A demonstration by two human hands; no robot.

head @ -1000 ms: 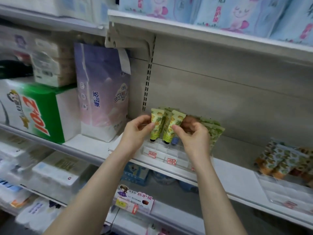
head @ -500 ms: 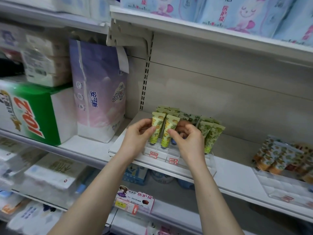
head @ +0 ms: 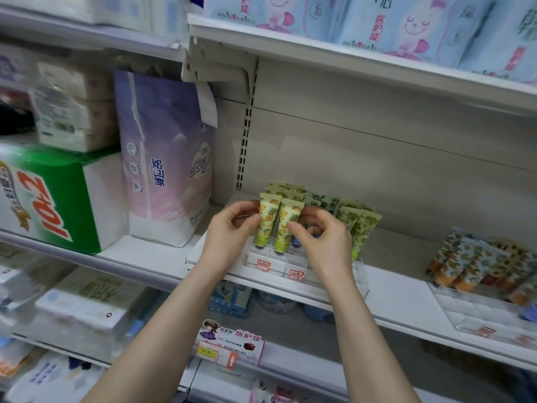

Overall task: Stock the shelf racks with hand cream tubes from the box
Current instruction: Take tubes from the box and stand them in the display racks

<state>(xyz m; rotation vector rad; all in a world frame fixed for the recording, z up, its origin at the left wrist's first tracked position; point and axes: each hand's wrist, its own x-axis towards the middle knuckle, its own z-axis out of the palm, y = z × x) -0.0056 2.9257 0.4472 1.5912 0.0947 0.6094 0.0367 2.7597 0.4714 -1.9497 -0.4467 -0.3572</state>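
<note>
Two yellow pineapple-print hand cream tubes stand cap-down in the front row of a clear acrylic rack (head: 334,274) on the middle shelf. My left hand (head: 232,225) pinches the left tube (head: 266,219) at its side. My right hand (head: 322,237) pinches the right tube (head: 289,225). More yellow tubes stand behind them, and green leaf-print tubes (head: 360,228) fill the rack's right side. The box is not in view.
A second clear rack (head: 479,312) with orange-patterned tubes sits at the right of the shelf (head: 406,298). A purple tissue pack (head: 168,158) and a green and white carton (head: 55,196) stand to the left. A price tag (head: 229,344) hangs on the lower shelf edge.
Both hands have lowered the two yellow tubes down into the rack's front slots; the green tubes behind my right hand are now uncovered.
</note>
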